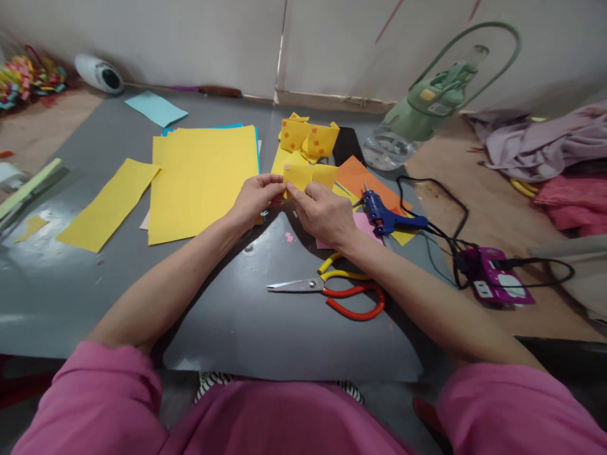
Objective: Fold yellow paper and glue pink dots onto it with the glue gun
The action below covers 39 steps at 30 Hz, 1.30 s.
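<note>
My left hand (258, 197) pinches the left edge of a folded yellow paper piece (318, 173) in front of me. A small pink paper square (287, 167) sits near its upper left corner. My right hand (327, 212) is closed on the lower part of the same piece, the index fingertip beside the left thumb. Right behind stand folded yellow papers with orange squares (320, 140). Tiny pink paper bits (289, 237) lie on the table below my hands. Scissors (303, 286) with red and yellow handles lie under my right forearm, blades pointing left.
A yellow paper stack (203, 183) and a yellow strip (109, 205) lie left. At right are a blue glue gun (386, 215) on orange paper (363, 180), a purple power strip (496, 278) with black cords, and a green-topped bottle (422, 107). Light blue paper (155, 109) lies far left.
</note>
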Motion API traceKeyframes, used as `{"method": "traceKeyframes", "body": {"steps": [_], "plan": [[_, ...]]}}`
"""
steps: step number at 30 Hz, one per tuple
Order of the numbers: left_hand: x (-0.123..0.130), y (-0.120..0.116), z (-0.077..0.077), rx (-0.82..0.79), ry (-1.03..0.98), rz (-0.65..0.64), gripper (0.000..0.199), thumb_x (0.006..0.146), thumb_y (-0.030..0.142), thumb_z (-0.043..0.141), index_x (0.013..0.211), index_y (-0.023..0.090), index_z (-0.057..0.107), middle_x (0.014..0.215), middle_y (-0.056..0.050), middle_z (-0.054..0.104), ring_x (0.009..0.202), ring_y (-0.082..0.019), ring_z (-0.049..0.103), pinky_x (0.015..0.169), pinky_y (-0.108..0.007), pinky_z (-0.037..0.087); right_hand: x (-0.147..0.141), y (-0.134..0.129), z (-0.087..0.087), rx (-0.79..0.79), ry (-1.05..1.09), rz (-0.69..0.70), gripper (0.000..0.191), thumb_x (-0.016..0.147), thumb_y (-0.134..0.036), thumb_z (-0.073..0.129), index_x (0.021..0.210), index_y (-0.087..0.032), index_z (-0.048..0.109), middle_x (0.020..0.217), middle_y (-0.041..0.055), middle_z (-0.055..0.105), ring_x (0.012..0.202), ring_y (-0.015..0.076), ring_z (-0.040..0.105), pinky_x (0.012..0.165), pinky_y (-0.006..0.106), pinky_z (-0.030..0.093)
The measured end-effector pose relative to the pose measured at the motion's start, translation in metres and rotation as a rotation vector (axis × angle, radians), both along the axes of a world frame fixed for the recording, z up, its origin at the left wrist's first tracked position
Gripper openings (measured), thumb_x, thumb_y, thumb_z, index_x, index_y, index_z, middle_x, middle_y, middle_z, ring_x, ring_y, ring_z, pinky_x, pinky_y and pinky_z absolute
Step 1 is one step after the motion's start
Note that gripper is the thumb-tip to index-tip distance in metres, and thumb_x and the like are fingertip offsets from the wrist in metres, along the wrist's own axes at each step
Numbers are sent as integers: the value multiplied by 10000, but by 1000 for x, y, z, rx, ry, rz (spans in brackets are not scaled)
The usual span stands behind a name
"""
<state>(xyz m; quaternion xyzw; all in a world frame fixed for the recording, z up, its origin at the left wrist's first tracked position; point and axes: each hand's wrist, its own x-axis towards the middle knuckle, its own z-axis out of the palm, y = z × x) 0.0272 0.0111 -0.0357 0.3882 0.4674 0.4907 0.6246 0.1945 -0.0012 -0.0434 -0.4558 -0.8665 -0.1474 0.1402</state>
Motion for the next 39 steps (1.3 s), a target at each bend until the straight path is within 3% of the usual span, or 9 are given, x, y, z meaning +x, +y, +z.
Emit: {"method": "traceKeyframes", "body": {"steps": [10, 30, 34, 39], "plan": [[0, 0, 0, 16, 31, -8, 122, 816, 44, 600, 740, 133, 635, 590, 54, 550, 520, -40, 482, 595, -168, 447, 11, 4, 11, 65, -216, 81, 484, 1049, -177, 243, 1365, -211, 608, 860, 91, 658, 778, 201, 530, 603, 348, 244], [0, -1, 2, 1, 53, -2, 101, 811, 60, 611, 752, 134, 645, 630, 41, 595, 527, -35, 513, 642, -182, 498, 16, 10, 18, -31, -214, 142, 515, 1043, -163, 222, 1419, -215, 569, 937, 124, 666, 852, 237, 544, 663, 353, 310], [-1, -1, 1, 6, 47, -8, 120, 821, 51, 598, 747, 133, 645, 622, 47, 587, 513, -29, 513, 621, -171, 493, 21, 15, 16, -85, -37, 163, 444, 1039, -216, 327, 1357, -238, 637, 892, 92, 673, 822, 220, 564, 651, 334, 342], [-1, 0, 0, -2, 29, -7, 103, 817, 60, 608, 770, 145, 641, 649, 39, 617, 537, -40, 560, 625, -175, 506, 37, 7, 26, -240, 581, 159, 278, 978, -356, 541, 1128, -221, 732, 856, 36, 673, 763, 171, 593, 677, 302, 442]]}}
